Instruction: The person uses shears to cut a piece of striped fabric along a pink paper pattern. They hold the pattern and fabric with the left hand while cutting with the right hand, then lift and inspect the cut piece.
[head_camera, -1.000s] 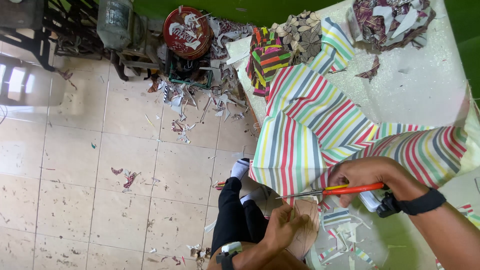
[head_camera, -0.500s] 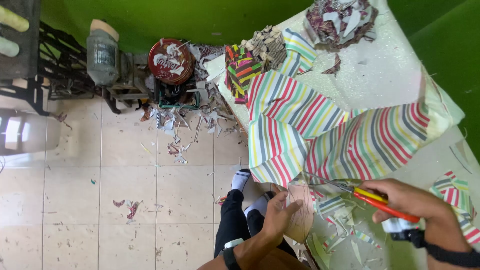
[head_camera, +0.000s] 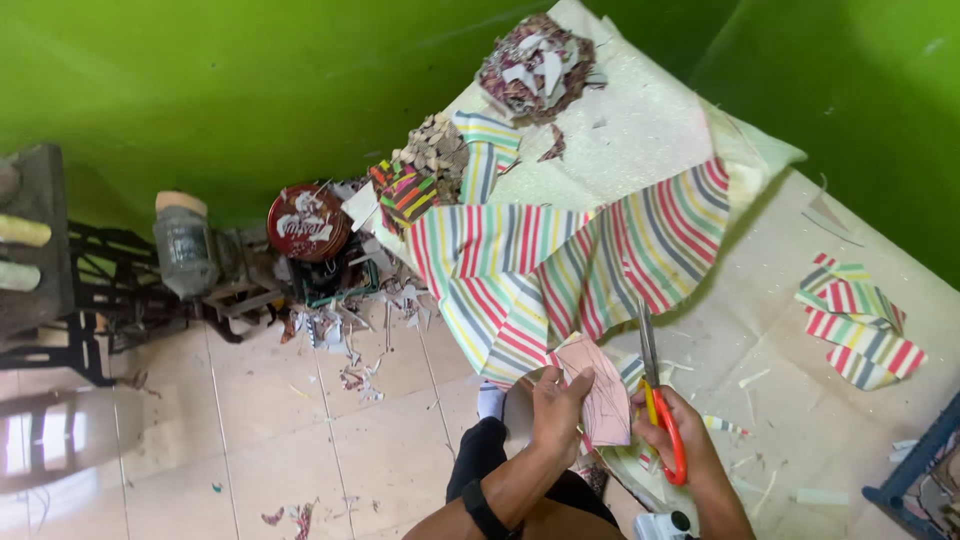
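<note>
The pink pattern piece (head_camera: 600, 392) lies flat on the striped cloth (head_camera: 560, 270) at the near edge of the tabletop (head_camera: 800, 420), just where the cloth hangs over toward the floor. The left hand (head_camera: 556, 400) presses down on the pattern, fingers spread along its left edge, so its grip is a flat hold on the pattern and not a clasp. The right hand (head_camera: 680, 440) holds the scissors (head_camera: 655, 400) by their orange-red handles, fingers through the loops; the blades point away from the body, along the pattern's right edge, and look nearly shut.

Judging from this, the cutting of the cloth around the pattern is under way, with the blades at the pattern's right side. The next stroke seems to call for the pattern staying pinned while the blades follow its outline closely.

Both forearms come up from the lower edge of the view; the left wrist carries a dark band, the right wrist bends slightly inward.

Farther out, cut striped pieces (head_camera: 860, 325) lie well apart on the right of the tabletop, and a heap of scraps (head_camera: 535, 65) sits at the far end. Below, on the tiled floor (head_camera: 300, 440), stand a round red tin (head_camera: 305, 222) and a clear jar (head_camera: 185, 245) amid more scraps
</note>
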